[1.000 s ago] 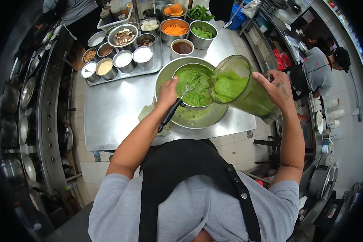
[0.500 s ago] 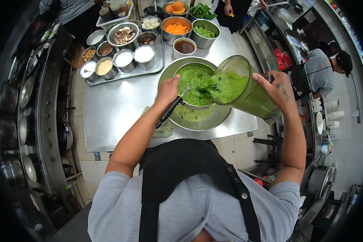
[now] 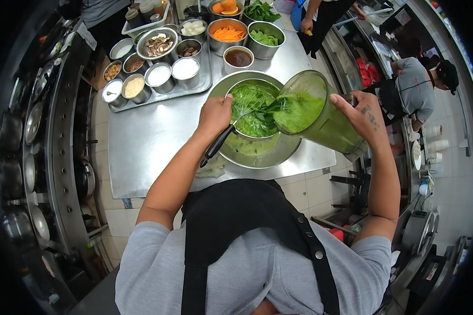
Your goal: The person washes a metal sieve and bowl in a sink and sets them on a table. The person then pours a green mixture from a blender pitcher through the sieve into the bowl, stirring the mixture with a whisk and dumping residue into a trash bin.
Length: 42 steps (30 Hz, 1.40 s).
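My left hand (image 3: 214, 116) is closed at the left rim of a round metal vessel (image 3: 250, 137); I cannot tell whether it is a strainer or a bowl. It sits inside a larger metal bowl (image 3: 286, 152) holding green liquid. A whisk (image 3: 217, 144) leans on the vessel's rim, wires in the green mixture (image 3: 252, 118), its black handle beside my left wrist. My right hand (image 3: 363, 116) grips a clear blender jar (image 3: 336, 126) by its handle side. The jar is tilted left, its mouth over the vessel, with green purée pouring out.
A tray (image 3: 194, 86) of metal containers with powders and mushrooms stands at the table's back left. Behind the bowls are a container of brown sauce (image 3: 238, 58), shredded carrot (image 3: 228, 34) and greens (image 3: 265, 38). A cloth (image 3: 211, 169) lies in front. Co-workers stand behind and at right (image 3: 415, 86).
Green purée continues flowing from the tilted jar. My left hand and the whisk handle have shifted slightly left. The co-worker at the back appears further right.
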{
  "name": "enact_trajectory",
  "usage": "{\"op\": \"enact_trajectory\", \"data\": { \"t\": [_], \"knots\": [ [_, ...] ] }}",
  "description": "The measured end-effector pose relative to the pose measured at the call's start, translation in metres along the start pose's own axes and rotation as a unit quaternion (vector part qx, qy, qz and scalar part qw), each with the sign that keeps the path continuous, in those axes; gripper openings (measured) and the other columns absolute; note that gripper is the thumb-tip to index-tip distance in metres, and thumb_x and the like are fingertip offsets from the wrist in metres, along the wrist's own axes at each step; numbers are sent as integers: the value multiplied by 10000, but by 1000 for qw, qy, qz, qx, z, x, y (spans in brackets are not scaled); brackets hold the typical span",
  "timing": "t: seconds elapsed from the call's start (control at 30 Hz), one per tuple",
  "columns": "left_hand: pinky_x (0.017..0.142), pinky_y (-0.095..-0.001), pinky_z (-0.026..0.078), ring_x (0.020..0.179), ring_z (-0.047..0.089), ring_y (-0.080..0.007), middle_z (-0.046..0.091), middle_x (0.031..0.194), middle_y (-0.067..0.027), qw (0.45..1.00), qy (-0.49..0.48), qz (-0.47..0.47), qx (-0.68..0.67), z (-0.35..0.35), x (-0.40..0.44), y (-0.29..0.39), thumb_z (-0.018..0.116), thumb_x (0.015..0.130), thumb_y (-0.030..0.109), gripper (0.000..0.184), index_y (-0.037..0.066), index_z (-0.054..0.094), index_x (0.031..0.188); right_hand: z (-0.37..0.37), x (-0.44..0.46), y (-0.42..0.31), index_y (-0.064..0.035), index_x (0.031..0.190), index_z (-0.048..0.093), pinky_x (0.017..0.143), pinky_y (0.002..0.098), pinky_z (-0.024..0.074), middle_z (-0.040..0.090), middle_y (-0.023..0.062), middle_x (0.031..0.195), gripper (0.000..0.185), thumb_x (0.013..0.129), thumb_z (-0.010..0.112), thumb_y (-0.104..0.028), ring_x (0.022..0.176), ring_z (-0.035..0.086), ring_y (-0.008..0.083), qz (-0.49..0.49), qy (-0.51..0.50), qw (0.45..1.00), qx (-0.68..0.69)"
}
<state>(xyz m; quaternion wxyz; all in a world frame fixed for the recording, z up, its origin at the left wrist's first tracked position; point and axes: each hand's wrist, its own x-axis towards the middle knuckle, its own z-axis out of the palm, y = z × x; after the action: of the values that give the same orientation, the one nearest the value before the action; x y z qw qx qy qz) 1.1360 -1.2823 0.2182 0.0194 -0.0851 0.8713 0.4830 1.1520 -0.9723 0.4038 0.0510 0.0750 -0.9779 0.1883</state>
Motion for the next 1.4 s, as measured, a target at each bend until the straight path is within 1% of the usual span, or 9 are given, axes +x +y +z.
{"op": "enact_trajectory", "data": {
  "t": [0.23, 0.33, 0.43, 0.57, 0.87, 0.97, 1.07, 1.27, 1.4],
  "knots": [
    [678, -490, 424, 694, 567, -450, 582, 687, -273, 999, -12, 30, 19, 6, 5, -1, 465, 956, 355, 495, -54, 601, 712, 1, -2, -7, 68, 599, 554, 462, 363, 388, 448, 129, 467, 728, 763, 701, -625, 444, 427, 174, 0, -16, 1000, -23],
    [680, -494, 428, 704, 574, -453, 586, 691, -275, 998, -7, 42, 38, 7, 5, 0, 465, 955, 349, 491, -51, 605, 706, 0, -4, -9, 72, 602, 518, 445, 329, 326, 402, 58, 475, 689, 792, 711, -562, 491, 369, 94, -6, -17, 999, -27],
    [678, -494, 432, 701, 577, -454, 586, 686, -276, 998, -6, 45, 39, 5, 5, 2, 471, 951, 341, 486, -50, 609, 699, -1, -5, -11, 74, 603, 520, 445, 329, 336, 408, 65, 472, 692, 797, 705, -564, 490, 374, 95, 1, -21, 1000, -14],
    [671, -491, 439, 678, 576, -455, 581, 659, -272, 997, 11, 69, 39, 7, 7, -3, 485, 946, 328, 471, -48, 617, 696, -2, -4, -11, 64, 625, 589, 483, 375, 417, 494, 164, 489, 691, 776, 699, -601, 444, 480, 207, 10, -28, 999, -25],
    [818, -498, 428, 898, 560, -471, 593, 935, -316, 994, 2, 89, 62, 10, 8, -7, 517, 940, 284, 400, -65, 643, 788, -2, -2, -17, 59, 633, 611, 492, 372, 439, 511, 164, 487, 690, 775, 693, -612, 436, 516, 234, 5, -37, 998, -55],
    [747, -499, 438, 806, 575, -467, 597, 825, -308, 991, 25, 116, 58, 11, 8, -9, 525, 934, 276, 401, -64, 630, 748, -2, -1, -19, 59, 643, 623, 495, 378, 445, 519, 172, 490, 692, 772, 691, -617, 440, 533, 251, 11, -45, 997, -57],
    [685, -511, 451, 701, 579, -473, 583, 694, -304, 996, 2, 77, 35, 7, 7, 0, 554, 912, 239, 391, -63, 627, 674, -2, -1, -23, 58, 651, 631, 498, 385, 448, 523, 174, 491, 691, 770, 690, -620, 443, 544, 264, 4, -46, 997, -61],
    [600, -484, 423, 609, 554, -451, 541, 619, -279, 994, 19, 106, 36, 7, 9, -3, 559, 907, 255, 399, -62, 590, 667, -4, 1, -29, 50, 656, 639, 505, 388, 456, 537, 166, 501, 683, 768, 690, -622, 453, 555, 276, 2, -58, 994, -96],
    [604, -482, 429, 619, 561, -451, 547, 628, -279, 993, 24, 108, 33, 9, 11, -5, 561, 900, 247, 382, -60, 597, 676, -3, 1, -30, 45, 662, 641, 510, 390, 459, 544, 166, 507, 682, 766, 690, -627, 461, 563, 284, 8, -62, 993, -97]
  ]
}}
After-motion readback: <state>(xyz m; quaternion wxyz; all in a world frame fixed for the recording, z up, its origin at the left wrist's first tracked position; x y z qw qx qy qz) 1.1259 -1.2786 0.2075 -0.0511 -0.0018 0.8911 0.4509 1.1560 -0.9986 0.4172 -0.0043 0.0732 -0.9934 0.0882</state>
